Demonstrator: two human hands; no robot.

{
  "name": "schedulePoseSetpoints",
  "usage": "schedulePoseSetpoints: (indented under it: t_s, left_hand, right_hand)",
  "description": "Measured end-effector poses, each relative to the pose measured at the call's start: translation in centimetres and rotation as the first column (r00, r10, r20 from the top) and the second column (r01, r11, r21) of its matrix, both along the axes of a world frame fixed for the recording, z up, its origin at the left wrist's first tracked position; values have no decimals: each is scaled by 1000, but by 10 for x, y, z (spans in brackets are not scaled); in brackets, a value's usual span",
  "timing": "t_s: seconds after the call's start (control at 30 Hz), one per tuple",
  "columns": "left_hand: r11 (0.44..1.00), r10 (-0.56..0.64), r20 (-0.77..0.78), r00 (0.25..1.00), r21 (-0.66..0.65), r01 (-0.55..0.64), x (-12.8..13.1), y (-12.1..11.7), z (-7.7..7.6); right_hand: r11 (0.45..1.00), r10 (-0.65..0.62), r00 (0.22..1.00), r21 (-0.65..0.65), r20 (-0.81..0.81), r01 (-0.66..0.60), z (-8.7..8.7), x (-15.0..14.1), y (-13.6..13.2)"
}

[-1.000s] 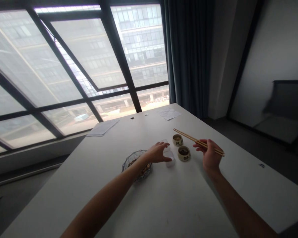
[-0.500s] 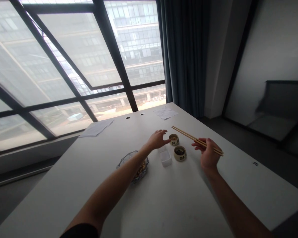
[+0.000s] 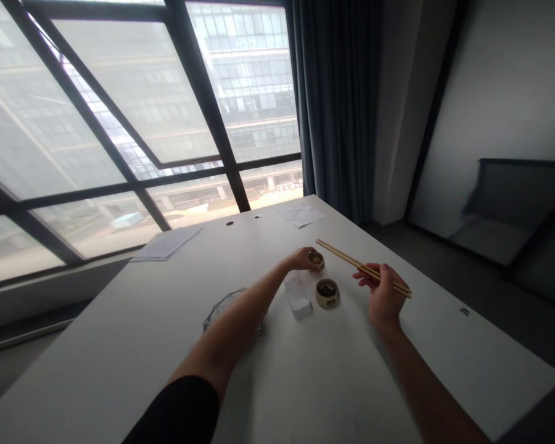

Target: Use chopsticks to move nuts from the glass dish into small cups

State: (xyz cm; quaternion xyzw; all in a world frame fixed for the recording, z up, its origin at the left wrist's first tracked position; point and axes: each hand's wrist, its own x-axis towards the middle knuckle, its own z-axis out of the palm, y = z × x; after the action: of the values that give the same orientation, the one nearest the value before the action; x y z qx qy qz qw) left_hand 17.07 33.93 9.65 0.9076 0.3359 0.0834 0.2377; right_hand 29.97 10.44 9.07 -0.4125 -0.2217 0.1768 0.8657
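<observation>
Glass dish sits mostly hidden under the left forearm, well behind the left hand, which curls down over a small lettered ceramic cup; whether it grips, I cannot tell. Just below that hand: clear plastic box, then a second cup with dark contents. Right hand pinches wooden chopsticks between thumb and fingers, tips held clear above the cups; open tabletop runs right of it to the table's edge.

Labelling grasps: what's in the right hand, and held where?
The right hand holds wooden chopsticks in its fingers, nearer one end, with the long part reaching forward.
</observation>
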Motion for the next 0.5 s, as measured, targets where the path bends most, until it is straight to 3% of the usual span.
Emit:
schedulePoseSetpoints:
  t_s: [0.17, 0.33, 0.4, 0.5]
  left_hand:
    - [978, 34, 148, 988, 200, -63, -49, -7, 33]
    - [945, 15, 144, 990, 320, -61, -151, -36, 67]
    - [937, 5, 98, 995, 348, -39, -192, -54, 71]
    - [926, -17, -4, 1000, 378, 17, -240, -79, 65]
  right_hand:
    - [1000, 26, 1000, 15, 12, -26, 1, -6, -3]
    - [995, 97, 994, 24, 46, -98, 2, -21, -8]
    - [991, 127, 990, 23, 63, -129, 1, -27, -11]
    - [986, 164, 981, 10, 103, -166, -1, -34, -13]
